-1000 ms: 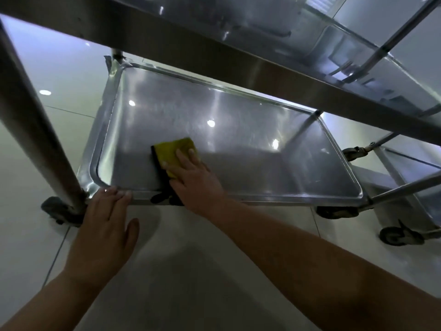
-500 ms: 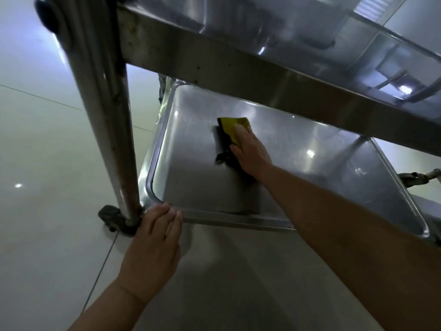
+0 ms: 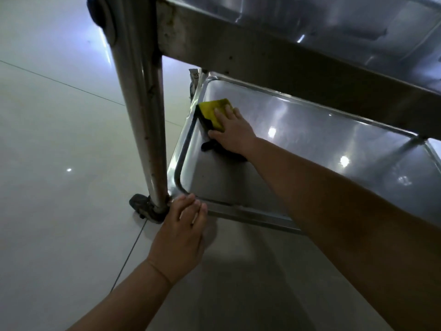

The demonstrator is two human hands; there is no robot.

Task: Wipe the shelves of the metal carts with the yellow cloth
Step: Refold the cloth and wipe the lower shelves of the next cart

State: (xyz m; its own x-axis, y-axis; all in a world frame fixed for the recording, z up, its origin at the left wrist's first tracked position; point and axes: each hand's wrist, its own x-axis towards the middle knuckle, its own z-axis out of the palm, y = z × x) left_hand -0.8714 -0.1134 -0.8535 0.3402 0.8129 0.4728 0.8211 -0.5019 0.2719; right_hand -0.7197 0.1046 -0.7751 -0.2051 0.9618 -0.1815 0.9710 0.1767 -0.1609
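- Glossy pale tiled floor point(image 3: 59, 182) surrounds the cart and shows thin grout lines and small light reflections.
- Landmark: the cart's vertical round steel post point(image 3: 140, 103), which stands at the near-left corner of the lowest shelf; a dark caster wheel point(image 3: 140, 207) sits at its foot.
- Lowest shelf: a shallow stainless-steel tray with a raised rim point(image 3: 243, 212), extending to the right of and beyond the post.
- A second steel shelf point(image 3: 298, 56) runs overhead from the post to the right, above the tray.
- Yellow cloth with a dark underside point(image 3: 213, 111) lies flat on the tray floor, in the far-left corner beyond the post, touching the left rim.
- Right hand point(image 3: 232, 131) lies palm down on the cloth, fingers extended and pressing it to the tray; dark fabric shows beneath the palm.
- Left hand point(image 3: 182, 231) is just right of the post's foot, its straight fingertips resting on the tray's near rim at the corner, holding nothing.
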